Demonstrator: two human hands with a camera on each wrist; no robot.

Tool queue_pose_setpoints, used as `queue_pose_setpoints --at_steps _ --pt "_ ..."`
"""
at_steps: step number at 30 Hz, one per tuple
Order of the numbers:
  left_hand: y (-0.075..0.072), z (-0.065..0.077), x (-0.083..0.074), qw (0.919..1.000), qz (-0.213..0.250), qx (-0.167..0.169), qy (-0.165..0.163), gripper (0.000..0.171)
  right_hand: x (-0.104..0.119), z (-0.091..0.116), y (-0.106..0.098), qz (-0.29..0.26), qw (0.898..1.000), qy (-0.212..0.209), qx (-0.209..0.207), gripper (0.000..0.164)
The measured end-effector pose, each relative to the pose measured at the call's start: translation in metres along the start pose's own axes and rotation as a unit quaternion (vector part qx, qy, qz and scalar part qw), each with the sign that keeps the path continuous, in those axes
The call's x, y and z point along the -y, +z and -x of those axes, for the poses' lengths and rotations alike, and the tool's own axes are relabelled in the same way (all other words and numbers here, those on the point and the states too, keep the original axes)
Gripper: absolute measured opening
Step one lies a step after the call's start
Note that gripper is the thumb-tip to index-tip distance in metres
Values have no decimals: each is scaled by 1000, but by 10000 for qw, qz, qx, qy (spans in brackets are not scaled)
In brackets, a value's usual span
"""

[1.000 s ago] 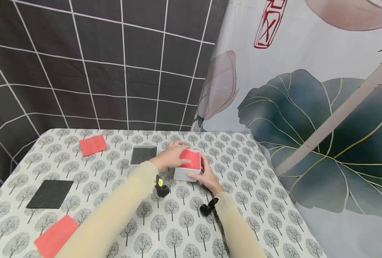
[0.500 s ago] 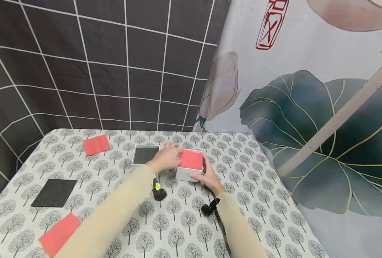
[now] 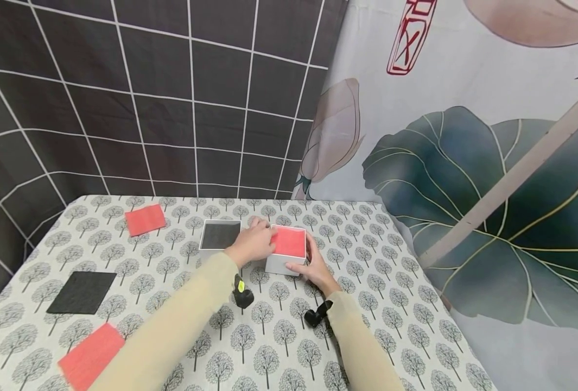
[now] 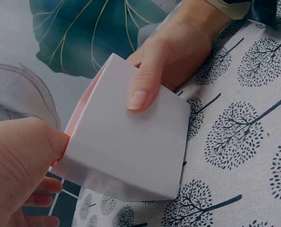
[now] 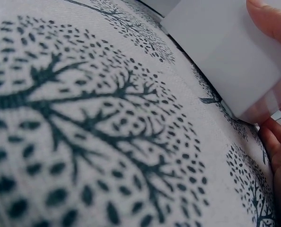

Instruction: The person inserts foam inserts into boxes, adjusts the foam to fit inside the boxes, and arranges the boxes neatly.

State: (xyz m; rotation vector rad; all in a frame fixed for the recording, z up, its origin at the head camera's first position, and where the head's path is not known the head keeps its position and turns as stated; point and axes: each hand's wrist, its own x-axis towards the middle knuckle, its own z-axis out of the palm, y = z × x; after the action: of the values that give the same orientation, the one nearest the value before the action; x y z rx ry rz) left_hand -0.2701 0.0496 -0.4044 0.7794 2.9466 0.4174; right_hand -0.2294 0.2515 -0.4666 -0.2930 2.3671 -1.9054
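In the head view a white square box (image 3: 281, 265) stands right of the table's middle, a red cloth (image 3: 291, 240) showing inside its rim. My right hand (image 3: 316, 267) grips this box from the right, thumb on the near wall (image 4: 126, 142) and fingers round the side. At the left rim is my left hand (image 3: 253, 242). The left wrist view shows its thumb (image 4: 57, 142) over the rim, touching the red cloth, with the other fingers loosely extended outside the wall. The thumb's tip is hidden. In the right wrist view only part of the white box (image 5: 225, 52) shows.
A second white box (image 3: 201, 234) with a black cloth (image 3: 219, 235) in it stands left of the first. Leftward on the tree-patterned tablecloth (image 3: 281, 336) lie a red square (image 3: 145, 220), a black square (image 3: 82, 292) and another red square (image 3: 90, 355), partly behind my left sleeve.
My left hand has drawn back from over the red cloth to the box's left rim, leaving more of the cloth in sight. The right hand keeps its grip on the box.
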Motion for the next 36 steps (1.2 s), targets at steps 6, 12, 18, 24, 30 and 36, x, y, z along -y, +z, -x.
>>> queue_pose_setpoints --at_steps 6,12,18,24,30,36 --pt "2 5 -1 9998 160 -104 -69 49 0 1 1 109 9999 -1 -38 106" --pt "7 9 3 9990 336 -249 -147 52 1 1 2 166 9998 -1 -75 105" --pt "7 15 4 9971 600 -442 -136 56 1 1 2 221 9997 -38 -74 104" --pt "5 25 2 9930 933 -714 93 59 0 0 1 250 9997 -32 -75 105" --pt "6 34 2 9889 1010 -1059 264 57 -1 0 1 189 9998 -75 -56 104" --pt "7 48 5 9821 1277 -1335 378 52 0 0 2 94 9999 -106 -45 104"
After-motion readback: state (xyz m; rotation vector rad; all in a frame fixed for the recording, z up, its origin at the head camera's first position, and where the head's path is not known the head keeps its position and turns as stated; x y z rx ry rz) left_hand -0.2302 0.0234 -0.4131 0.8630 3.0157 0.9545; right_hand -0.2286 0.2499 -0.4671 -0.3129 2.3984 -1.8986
